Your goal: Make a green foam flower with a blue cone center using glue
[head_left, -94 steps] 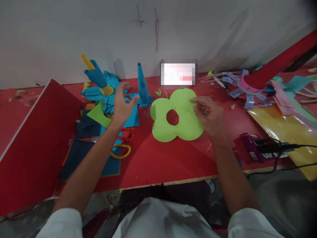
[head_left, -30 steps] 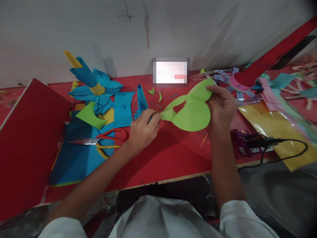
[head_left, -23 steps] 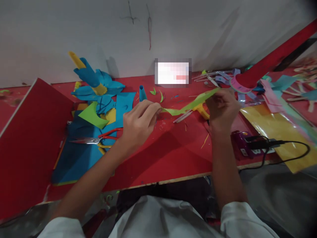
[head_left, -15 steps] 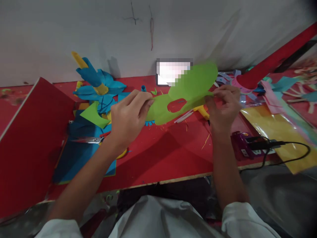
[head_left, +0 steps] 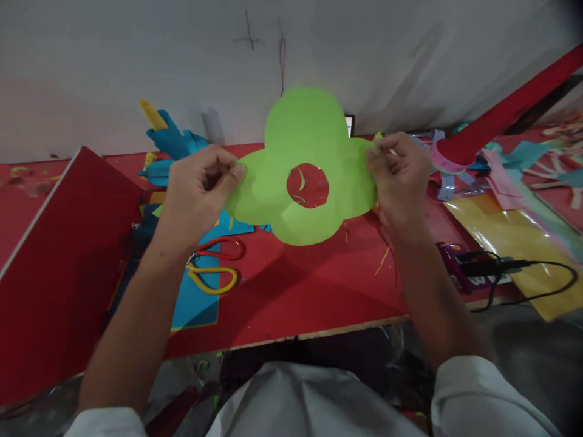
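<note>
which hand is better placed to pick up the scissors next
Left, probably: the scissors lie close by the left hand, while the right hand is farther off. Both now hold the green paper.

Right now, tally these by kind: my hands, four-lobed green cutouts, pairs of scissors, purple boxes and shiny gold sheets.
Hands: 2, left hand and right hand, both holding the green cutout
Four-lobed green cutouts: 1
Scissors: 1
Purple boxes: 1
Shiny gold sheets: 1
Total: 6
</note>
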Demonstrator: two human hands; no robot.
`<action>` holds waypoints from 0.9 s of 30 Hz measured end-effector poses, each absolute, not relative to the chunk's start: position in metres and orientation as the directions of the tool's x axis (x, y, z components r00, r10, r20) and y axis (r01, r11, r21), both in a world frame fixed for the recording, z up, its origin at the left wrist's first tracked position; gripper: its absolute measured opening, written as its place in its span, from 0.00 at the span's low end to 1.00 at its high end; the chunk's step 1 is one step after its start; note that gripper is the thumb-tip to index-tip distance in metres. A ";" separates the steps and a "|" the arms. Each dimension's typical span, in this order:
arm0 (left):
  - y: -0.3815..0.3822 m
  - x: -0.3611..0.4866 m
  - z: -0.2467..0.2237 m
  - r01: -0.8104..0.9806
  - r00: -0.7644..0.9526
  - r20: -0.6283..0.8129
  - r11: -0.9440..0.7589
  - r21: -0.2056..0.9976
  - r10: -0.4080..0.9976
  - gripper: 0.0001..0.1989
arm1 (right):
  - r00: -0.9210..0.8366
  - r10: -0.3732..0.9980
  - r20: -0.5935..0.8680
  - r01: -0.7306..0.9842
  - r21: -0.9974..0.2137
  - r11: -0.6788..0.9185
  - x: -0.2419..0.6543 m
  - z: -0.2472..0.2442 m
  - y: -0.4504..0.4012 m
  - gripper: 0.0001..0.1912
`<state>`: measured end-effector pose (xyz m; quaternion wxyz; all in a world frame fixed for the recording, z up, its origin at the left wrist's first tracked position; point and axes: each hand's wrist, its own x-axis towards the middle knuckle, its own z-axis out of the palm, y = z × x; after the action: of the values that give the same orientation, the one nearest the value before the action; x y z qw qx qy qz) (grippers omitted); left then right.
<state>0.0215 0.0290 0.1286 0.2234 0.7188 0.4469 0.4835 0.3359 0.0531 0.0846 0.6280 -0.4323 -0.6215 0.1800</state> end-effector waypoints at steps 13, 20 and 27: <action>0.057 -0.008 0.112 0.151 -0.052 0.294 -0.284 0.947 0.954 0.11 | 0.069 0.939 0.336 0.113 -0.938 0.328 0.302 0.094 0.107 0.17; 0.059 -0.010 0.107 0.116 -0.139 0.142 -0.126 0.985 0.980 0.10 | 0.066 0.958 0.278 0.137 -0.954 0.268 0.291 0.083 0.113 0.15; 0.063 -0.019 0.085 0.255 -0.076 0.127 -0.103 0.961 0.989 0.12 | 0.034 0.963 0.269 0.200 -0.945 0.257 0.292 0.053 0.117 0.19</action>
<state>-0.0194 0.0626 0.0850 0.3795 0.5639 0.5516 0.4835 0.2920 0.1175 0.0530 0.5261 -0.4902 -0.5931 0.3621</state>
